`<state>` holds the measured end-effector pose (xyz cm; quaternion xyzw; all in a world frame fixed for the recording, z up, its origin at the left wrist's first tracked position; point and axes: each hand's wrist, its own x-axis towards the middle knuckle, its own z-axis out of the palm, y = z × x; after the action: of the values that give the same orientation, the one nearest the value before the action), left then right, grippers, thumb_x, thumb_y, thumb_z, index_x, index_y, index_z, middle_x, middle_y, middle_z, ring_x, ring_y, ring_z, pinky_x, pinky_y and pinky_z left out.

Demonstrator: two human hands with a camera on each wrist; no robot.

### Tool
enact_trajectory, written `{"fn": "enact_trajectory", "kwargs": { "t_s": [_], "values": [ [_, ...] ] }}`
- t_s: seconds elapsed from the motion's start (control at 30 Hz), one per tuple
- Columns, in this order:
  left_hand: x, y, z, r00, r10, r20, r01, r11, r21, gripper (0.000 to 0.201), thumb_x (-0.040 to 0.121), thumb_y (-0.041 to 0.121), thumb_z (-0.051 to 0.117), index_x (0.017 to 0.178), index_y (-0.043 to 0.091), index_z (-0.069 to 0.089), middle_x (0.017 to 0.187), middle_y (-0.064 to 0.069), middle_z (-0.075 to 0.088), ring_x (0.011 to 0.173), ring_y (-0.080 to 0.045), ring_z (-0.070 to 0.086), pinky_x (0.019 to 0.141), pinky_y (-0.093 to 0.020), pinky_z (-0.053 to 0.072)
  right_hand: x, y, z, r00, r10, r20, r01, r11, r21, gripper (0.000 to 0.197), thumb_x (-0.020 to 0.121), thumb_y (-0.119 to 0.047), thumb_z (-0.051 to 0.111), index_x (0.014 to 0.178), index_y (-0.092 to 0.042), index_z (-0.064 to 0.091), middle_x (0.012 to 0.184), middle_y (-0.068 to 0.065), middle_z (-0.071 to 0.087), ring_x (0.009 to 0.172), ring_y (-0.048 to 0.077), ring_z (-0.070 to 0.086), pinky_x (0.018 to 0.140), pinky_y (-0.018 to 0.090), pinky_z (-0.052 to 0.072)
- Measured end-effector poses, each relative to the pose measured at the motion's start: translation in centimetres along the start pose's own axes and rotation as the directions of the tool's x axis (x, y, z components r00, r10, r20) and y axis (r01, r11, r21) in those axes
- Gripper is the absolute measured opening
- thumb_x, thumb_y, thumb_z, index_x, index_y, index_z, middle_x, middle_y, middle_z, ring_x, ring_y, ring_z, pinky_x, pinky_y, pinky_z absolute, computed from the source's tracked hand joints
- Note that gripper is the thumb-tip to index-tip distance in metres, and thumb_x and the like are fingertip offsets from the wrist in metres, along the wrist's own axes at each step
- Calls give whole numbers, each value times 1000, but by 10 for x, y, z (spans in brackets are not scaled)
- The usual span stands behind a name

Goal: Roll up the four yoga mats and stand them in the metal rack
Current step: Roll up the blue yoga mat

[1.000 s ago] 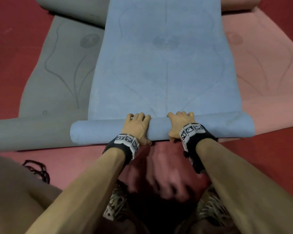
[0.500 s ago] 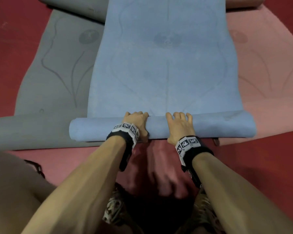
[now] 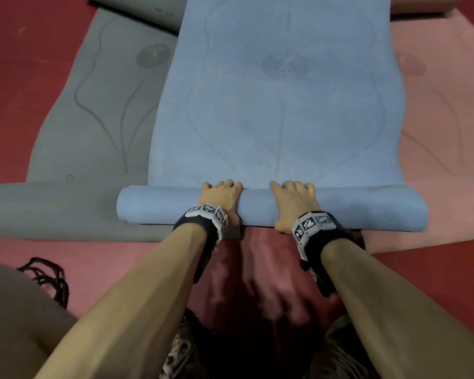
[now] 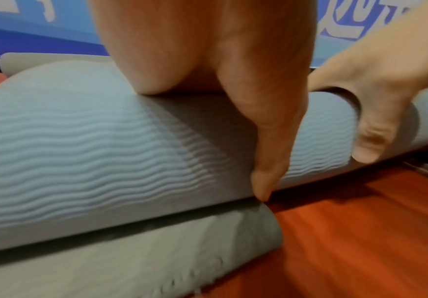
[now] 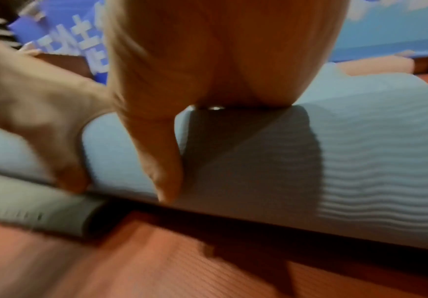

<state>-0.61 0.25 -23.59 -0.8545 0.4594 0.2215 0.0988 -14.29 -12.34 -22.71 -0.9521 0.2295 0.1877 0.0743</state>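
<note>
Rolling of the blue yoga mat (image 3: 279,105), early stage. The left hand (image 3: 221,199) and right hand (image 3: 294,203) lie side by side on the middle of the rolled portion (image 3: 164,205), fingers (image 3: 298,185) curled over its far side and thumbs tucked against its near underside, as the wrist views show. The roll is thin; most of the blue mat lies flat beyond it and remains to be wound, so this mat is judged well under half done. It lies on the red floor (image 3: 435,274), overlapping a grey mat (image 3: 93,110) at the left and a pink mat (image 3: 443,119) at the right; both are mostly flat, each curled at its near end and, at the frame's top, seemingly at its far end too. Only 3 mats can be told; a 4th cannot be made out with certainty. The metal rack is not in view, so no mat is seen standing in it, and all 4 placements are judged outstanding.
</note>
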Motion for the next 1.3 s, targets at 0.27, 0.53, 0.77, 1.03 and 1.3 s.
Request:
{"fn": "enact_trajectory", "kwargs": {
  "t_s": [0.27, 0.53, 0.77, 1.03, 1.3],
  "values": [
    [-2, -4, -5, 999, 48, -9, -48, 999, -7, 88, 53, 54, 78, 128, 27, 42, 116, 1, 52, 110, -22, 52, 99, -45, 34, -5, -4, 5, 994, 33, -108, -42, 996, -83, 78, 64, -15, 70, 134, -23, 36, 119, 8, 50, 114, 28, 46, 108, 50, 23],
    [-17, 3, -4, 980, 46, -195, -10, 984, 179, 75, 69, 36, 70, 132, 19, 35, 120, -4, 51, 110, -28, 50, 95, -46, 34, 4, 4, -21, 998, 17, -56, -20, 998, -66, 55, 66, -18, 62, 119, -22, 47, 101, 5, 54, 97, 27, 53, 89, 43, 31],
    [-42, -5, -71, 964, 85, -252, -73, 996, 57, 61, 63, 39, 72, 115, 21, 47, 106, -2, 58, 102, -27, 57, 88, -40, 40, -17, 2, -89, 998, 13, -54, -17, 998, -58, 66, 60, -26, 76, 119, -22, 48, 102, 5, 56, 100, 26, 54, 86, 41, 30],
    [-87, 2, -140, 986, 101, -136, -111, 991, -72, 57, 51, 36, 82, 101, 26, 54, 83, 3, 63, 82, -25, 63, 68, -35, 55, -61, -6, -165, 999, 23, 29, -22, 999, -49, 63, 43, -28, 82, 102, -25, 61, 95, 3, 69, 87, 25, 66, 70, 30, 40],
    [-100, 6, -132, 981, 161, 110, -147, 981, -128, 52, 40, 31, 90, 76, 28, 53, 82, 6, 67, 81, -19, 67, 69, -34, 59, -91, -13, -148, 962, -4, 271, -19, 996, 83, 79, 57, -27, 88, 127, -21, 53, 120, 5, 64, 105, 23, 62, 76, 25, 47]
  ]
}}
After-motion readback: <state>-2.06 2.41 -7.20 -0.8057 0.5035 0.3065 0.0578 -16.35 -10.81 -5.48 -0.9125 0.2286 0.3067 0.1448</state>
